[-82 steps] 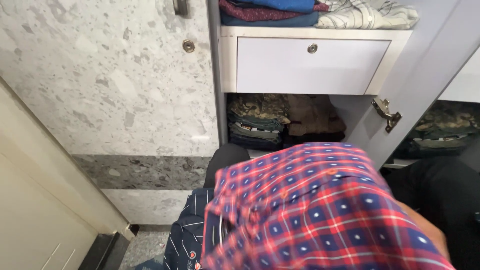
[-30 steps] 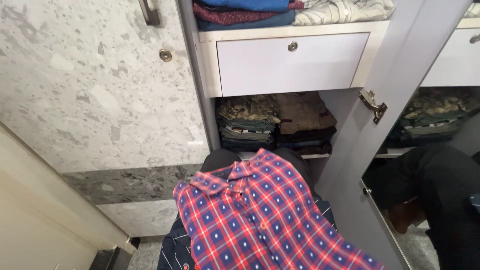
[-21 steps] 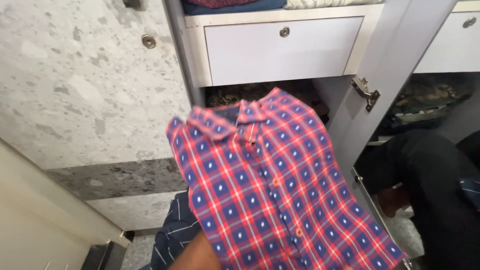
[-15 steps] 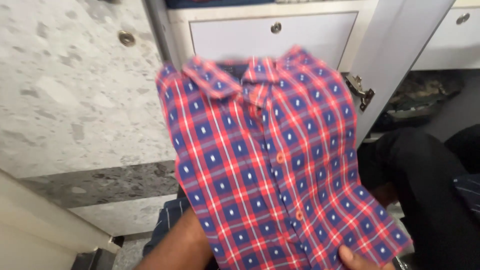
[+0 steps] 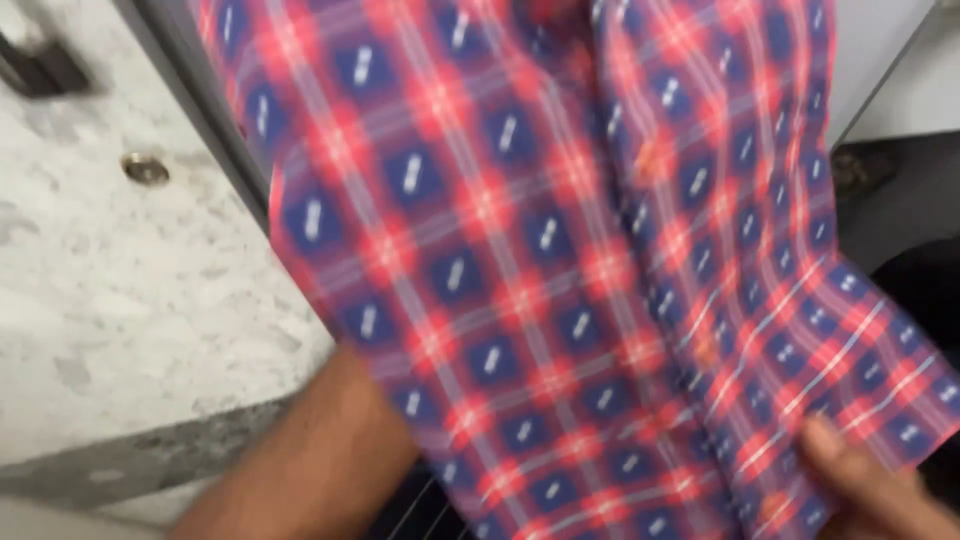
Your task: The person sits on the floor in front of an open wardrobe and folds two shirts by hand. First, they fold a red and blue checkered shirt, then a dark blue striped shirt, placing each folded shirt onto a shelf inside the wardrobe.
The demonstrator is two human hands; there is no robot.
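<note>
The red and blue checked shirt [image 5: 560, 250] fills nearly the whole view, held up in the air close to the camera, in front of the speckled wardrobe door [image 5: 130, 300]. The right hand [image 5: 860, 485] pinches the shirt's lower right edge, thumb on the cloth, so that grip is closed on it. The left forearm [image 5: 310, 450] runs up behind the cloth; the left hand itself is hidden, so I cannot tell how it grips.

The fabric could slip, I think: one pinch at a corner carries little, and the loose folds hang free. The picture is blurred, which suggests quick movement, and a hem could catch on the door's edge.

Half a second ago the collar and the white drawer above were in sight; now the shirt has come much nearer and covers both, as well as the shelves.
</note>
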